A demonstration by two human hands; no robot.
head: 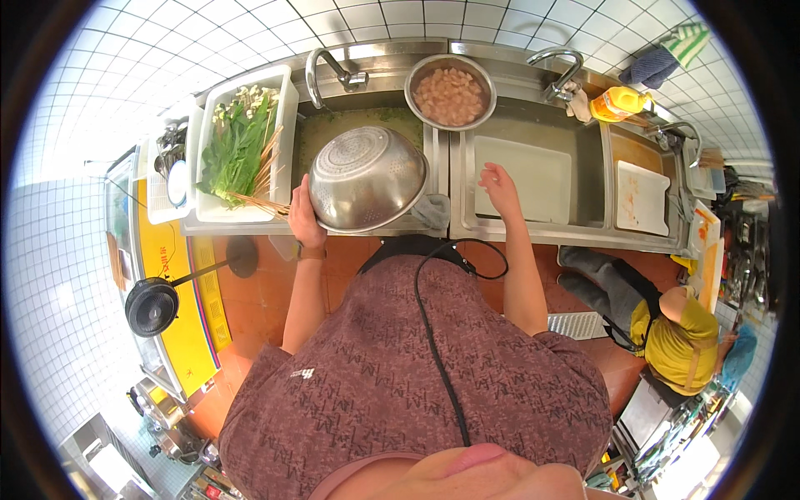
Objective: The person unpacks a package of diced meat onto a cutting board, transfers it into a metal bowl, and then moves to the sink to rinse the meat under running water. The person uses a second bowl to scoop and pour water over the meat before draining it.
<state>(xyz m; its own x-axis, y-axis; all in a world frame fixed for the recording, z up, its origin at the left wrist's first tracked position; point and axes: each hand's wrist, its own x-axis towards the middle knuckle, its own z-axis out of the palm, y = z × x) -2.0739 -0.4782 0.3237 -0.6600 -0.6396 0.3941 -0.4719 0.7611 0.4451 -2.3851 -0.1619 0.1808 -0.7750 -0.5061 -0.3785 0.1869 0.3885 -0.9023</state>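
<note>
My left hand (305,214) grips the rim side of a stainless steel colander (369,178), which is tipped with its perforated base up over the left sink (412,128). Murky water with green bits lies in that sink. My right hand (498,186) is raised over the front of the middle sink, fingers apart and holding nothing. Below it a white plastic tray (531,181) lies in that sink. A steel bowl of pale pink chunks in liquid (449,92) stands behind, across the divider between the sinks. A grey cloth (431,211) lies beside the colander on the front ledge.
A white bin (206,144) at left holds leafy greens (237,150) and skewers. Faucets (317,78) line the back. A yellow bottle (617,104) stands behind the right sink, which holds another white tray (640,200). A person in a yellow shirt (678,344) is at right; a black fan (152,306) at left.
</note>
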